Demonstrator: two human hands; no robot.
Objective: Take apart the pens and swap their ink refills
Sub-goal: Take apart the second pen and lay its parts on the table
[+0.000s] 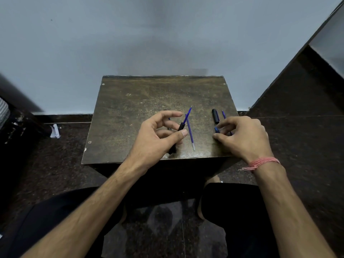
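My left hand (158, 135) grips a black pen barrel (180, 127) with a blue refill (187, 114) sticking out of its far end. A loose blue refill (190, 132) lies on the table just right of that barrel. My right hand (243, 136) rests near the table's right edge, fingertips pinching a small blue pen piece (216, 129). A black pen cap (215, 116) lies beyond the fingers. Another blue refill (224, 114) pokes out from behind my right hand, mostly hidden. A dark pen part behind my left hand is barely visible.
The small scratched brown table (139, 101) stands against a pale wall. Dark stone floor surrounds it. A white scrap (55, 131) lies on the floor at left. My knees in dark shorts sit below the table's near edge.
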